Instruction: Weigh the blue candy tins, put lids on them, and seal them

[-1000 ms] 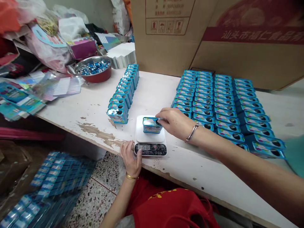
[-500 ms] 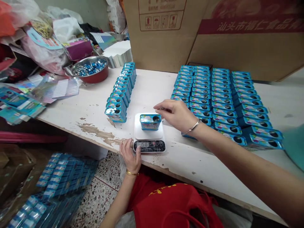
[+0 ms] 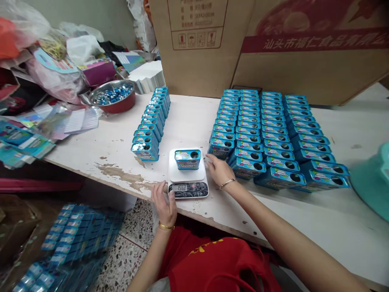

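Note:
A blue tin (image 3: 187, 161) with a dark round hole in its top stands upright on a white kitchen scale (image 3: 199, 175). The scale's display (image 3: 180, 187) seems to read 156.2. My left hand (image 3: 164, 205) rests at the scale's front left corner, fingers and thumb apart, holding nothing. Just right of the scale, my right hand (image 3: 219, 172) has its fingers drawn together near the weighing plate. Something pale shows at its fingertips, too small and blurred to name. It does not touch the tin.
Rows of blue tins (image 3: 249, 145) stand to the right, beside a teal container (image 3: 375, 182). Another row of tins (image 3: 147, 150), several topped with white pellets, stands left. A metal bowl (image 3: 117, 107) of blue-silver pieces sits behind. Cardboard boxes (image 3: 200, 67) line the back.
My right hand has moved back from above the tin's right end, down beside the scale. The display has gone from about 153.6 to 156.2. My left hand stays put.

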`<move>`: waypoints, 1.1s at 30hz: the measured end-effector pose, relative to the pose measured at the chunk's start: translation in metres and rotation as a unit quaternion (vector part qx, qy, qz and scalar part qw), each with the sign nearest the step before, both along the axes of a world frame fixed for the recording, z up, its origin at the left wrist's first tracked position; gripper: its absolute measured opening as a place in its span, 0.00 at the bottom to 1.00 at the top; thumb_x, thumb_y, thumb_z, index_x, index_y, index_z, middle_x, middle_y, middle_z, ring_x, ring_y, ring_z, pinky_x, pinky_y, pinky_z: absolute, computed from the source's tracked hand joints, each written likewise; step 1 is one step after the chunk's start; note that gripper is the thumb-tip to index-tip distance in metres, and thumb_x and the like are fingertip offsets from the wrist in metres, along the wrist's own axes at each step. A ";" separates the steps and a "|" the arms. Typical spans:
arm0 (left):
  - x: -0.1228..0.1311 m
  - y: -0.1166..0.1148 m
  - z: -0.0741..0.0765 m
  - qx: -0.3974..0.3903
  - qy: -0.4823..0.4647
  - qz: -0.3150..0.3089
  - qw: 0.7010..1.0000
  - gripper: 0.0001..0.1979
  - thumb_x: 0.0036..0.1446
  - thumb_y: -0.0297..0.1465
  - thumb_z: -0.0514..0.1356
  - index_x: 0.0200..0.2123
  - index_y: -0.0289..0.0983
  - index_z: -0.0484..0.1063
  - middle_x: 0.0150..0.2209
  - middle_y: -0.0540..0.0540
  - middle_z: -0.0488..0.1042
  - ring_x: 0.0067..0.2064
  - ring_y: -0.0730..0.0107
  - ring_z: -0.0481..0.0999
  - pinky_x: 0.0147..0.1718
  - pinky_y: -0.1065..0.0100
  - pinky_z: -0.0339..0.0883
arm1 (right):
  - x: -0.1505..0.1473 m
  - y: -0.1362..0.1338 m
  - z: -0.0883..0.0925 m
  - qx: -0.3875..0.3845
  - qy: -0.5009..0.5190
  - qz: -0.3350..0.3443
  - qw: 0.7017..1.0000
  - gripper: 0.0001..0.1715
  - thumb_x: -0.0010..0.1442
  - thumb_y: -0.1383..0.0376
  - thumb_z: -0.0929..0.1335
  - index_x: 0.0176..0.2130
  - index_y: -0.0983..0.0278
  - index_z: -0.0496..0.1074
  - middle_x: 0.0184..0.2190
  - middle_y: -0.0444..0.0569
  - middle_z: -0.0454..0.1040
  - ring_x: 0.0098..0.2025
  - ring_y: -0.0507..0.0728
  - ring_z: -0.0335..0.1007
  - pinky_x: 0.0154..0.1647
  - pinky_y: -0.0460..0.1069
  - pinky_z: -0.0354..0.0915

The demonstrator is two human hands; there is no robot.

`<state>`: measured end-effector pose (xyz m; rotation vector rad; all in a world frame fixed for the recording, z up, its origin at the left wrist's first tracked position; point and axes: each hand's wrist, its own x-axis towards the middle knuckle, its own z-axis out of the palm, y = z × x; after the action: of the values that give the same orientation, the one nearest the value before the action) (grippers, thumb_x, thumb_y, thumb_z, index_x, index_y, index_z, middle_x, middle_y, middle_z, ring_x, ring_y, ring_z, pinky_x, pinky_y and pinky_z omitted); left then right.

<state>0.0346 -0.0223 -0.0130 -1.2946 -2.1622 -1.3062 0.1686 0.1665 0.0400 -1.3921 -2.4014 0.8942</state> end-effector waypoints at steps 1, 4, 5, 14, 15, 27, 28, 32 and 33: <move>0.000 0.000 0.000 0.001 0.000 0.001 1.000 0.18 0.63 0.33 0.52 0.55 0.34 0.62 0.49 0.36 0.69 0.55 0.59 0.65 0.56 0.52 0.59 | -0.005 0.002 -0.001 0.014 -0.051 0.013 0.999 0.24 0.63 0.65 0.59 0.57 0.60 0.66 0.41 0.56 0.76 0.40 0.63 0.71 0.35 0.51 0.60; 0.001 -0.001 0.000 0.006 0.000 0.000 1.000 0.18 0.63 0.32 0.51 0.55 0.34 0.62 0.49 0.36 0.69 0.55 0.59 0.65 0.56 0.53 0.59 | -0.016 0.006 -0.004 0.035 -0.132 0.035 0.990 0.22 0.65 0.66 0.57 0.56 0.58 0.66 0.42 0.56 0.76 0.40 0.63 0.72 0.33 0.51 0.59; 0.001 -0.002 -0.001 0.007 0.000 -0.001 1.000 0.18 0.63 0.32 0.51 0.55 0.34 0.62 0.49 0.36 0.69 0.55 0.59 0.65 0.56 0.53 0.59 | -0.017 0.006 -0.006 0.040 -0.139 0.034 0.989 0.21 0.65 0.65 0.57 0.54 0.58 0.67 0.42 0.56 0.76 0.40 0.63 0.72 0.32 0.50 0.59; 0.001 -0.005 -0.002 0.009 -0.046 -0.009 0.999 0.17 0.63 0.34 0.52 0.54 0.35 0.62 0.49 0.37 0.69 0.54 0.60 0.66 0.55 0.53 0.60 | 0.006 -0.016 -0.020 -0.016 0.118 -0.060 0.991 0.08 0.60 0.63 0.62 0.34 0.63 0.68 0.24 0.47 0.69 0.28 0.55 0.64 0.29 0.48 0.55; 0.001 -0.005 0.002 0.012 -0.064 -0.010 0.998 0.17 0.63 0.34 0.52 0.54 0.35 0.62 0.49 0.37 0.68 0.54 0.60 0.67 0.55 0.54 0.60 | 0.011 -0.023 -0.018 -0.068 0.190 -0.088 0.976 0.08 0.58 0.61 0.64 0.31 0.63 0.67 0.21 0.44 0.65 0.24 0.53 0.61 0.27 0.47 0.54; -0.050 0.087 0.074 -0.084 -0.137 -0.264 0.951 0.34 0.48 0.42 0.66 0.56 0.37 0.61 0.50 0.39 0.72 0.51 0.58 0.72 0.50 0.59 0.66 | 0.019 -0.067 0.028 -0.568 0.536 -0.201 0.592 0.09 0.50 0.62 0.70 0.29 0.67 0.72 0.23 0.46 0.69 0.20 0.47 0.58 0.15 0.41 0.51; -0.050 0.092 0.079 -0.102 -0.128 -0.289 0.943 0.28 0.50 0.41 0.65 0.52 0.36 0.65 0.45 0.41 0.74 0.46 0.60 0.74 0.46 0.61 0.68 | 0.015 -0.067 0.032 -0.576 0.535 -0.204 0.583 0.11 0.53 0.60 0.69 0.29 0.68 0.72 0.23 0.47 0.68 0.20 0.47 0.58 0.15 0.41 0.52; -0.040 0.091 0.102 -0.154 0.075 -0.333 0.927 0.15 0.53 0.33 0.61 0.45 0.39 0.71 0.42 0.44 0.76 0.44 0.60 0.73 0.51 0.55 0.63 | 0.003 -0.063 0.041 -0.587 0.550 -0.235 0.546 0.14 0.58 0.58 0.67 0.28 0.67 0.70 0.21 0.45 0.67 0.19 0.47 0.58 0.14 0.41 0.52; -0.037 0.088 0.107 -0.161 0.140 -0.331 0.919 0.16 0.52 0.30 0.59 0.46 0.41 0.71 0.45 0.44 0.76 0.46 0.59 0.72 0.55 0.53 0.58 | 0.001 -0.062 0.043 -0.584 0.558 -0.246 0.536 0.14 0.59 0.59 0.66 0.28 0.66 0.68 0.20 0.45 0.66 0.18 0.47 0.58 0.14 0.41 0.51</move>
<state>-0.0021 0.0654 0.0943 -2.3292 -1.8447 -0.8789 0.1692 0.1047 0.0827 -0.9240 -0.2143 2.3133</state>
